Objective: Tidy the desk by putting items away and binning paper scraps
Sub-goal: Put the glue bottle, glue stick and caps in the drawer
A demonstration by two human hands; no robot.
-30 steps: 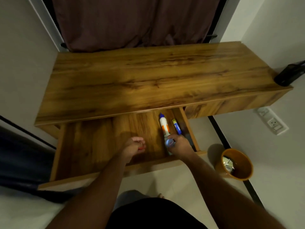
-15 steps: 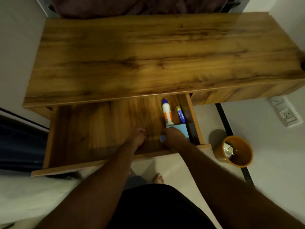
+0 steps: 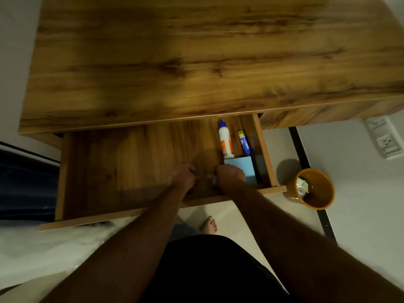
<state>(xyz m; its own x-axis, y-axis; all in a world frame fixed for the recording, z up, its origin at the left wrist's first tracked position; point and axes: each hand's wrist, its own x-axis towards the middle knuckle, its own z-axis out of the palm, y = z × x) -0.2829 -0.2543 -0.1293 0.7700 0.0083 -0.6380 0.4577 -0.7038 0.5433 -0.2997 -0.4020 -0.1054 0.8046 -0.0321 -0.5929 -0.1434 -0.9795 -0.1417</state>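
The desk drawer (image 3: 122,171) stands pulled open under the wooden desk top (image 3: 196,62). At its right end lie a white glue bottle (image 3: 224,138) with a blue cap, a blue glue stick (image 3: 243,142) and a light blue note pad (image 3: 242,169). Both my hands are inside the drawer near its front. My left hand (image 3: 183,176) is curled, with a bit of something small and red showing at its fingertips. My right hand (image 3: 229,174) is curled round a small pale blue object, just left of the note pad and partly over it.
An orange bin (image 3: 314,189) with crumpled scraps inside stands on the floor right of the drawer. A wall socket (image 3: 384,141) is beyond it. White bedding (image 3: 43,248) lies at the lower left. My bare foot (image 3: 209,224) is under the drawer front.
My right hand drew back from the glue bottle to the drawer's front, uncovering the blue pad. The two hands came closer together. The view tilted down and nearer.
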